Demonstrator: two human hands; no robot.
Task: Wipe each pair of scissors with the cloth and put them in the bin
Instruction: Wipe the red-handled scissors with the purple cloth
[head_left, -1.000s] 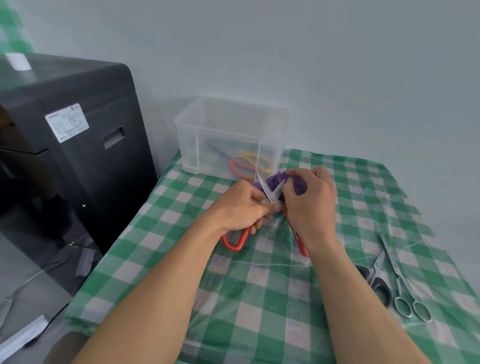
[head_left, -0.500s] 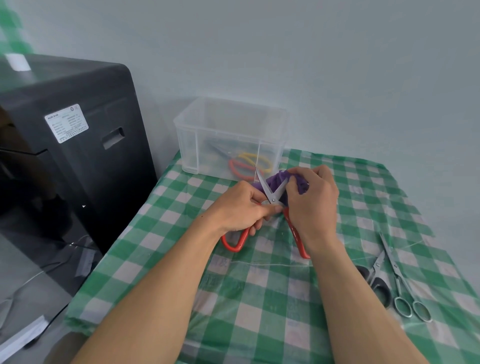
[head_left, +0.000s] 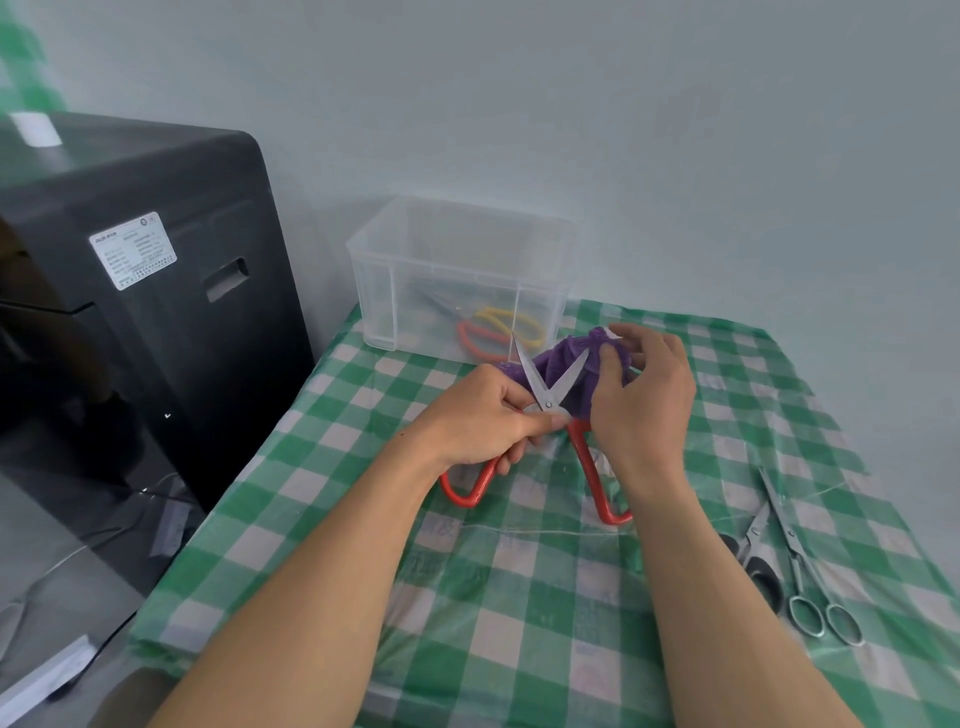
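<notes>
Scissors (head_left: 546, 396) gape open, centre frame; my left hand (head_left: 485, 423) pinches their pivot, right hand (head_left: 647, 397) bunches cloth (head_left: 563, 359). A slip could cut me.

Red scissors (head_left: 548, 396), black pair (head_left: 760, 569), steel pair (head_left: 790, 538), seemingly two binned pairs (head_left: 494, 323) — five; one cloth (head_left: 557, 360), one bin (head_left: 415, 291).

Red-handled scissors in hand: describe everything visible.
The red-handled steel scissors are open in an X, with short shiny blades pointing up and away and two large red loop handles splayed toward the camera. The left hand pinches them at the pivot, fingers curled on the left loop. The right hand holds a crumpled purple cloth against the right blade.
</notes>
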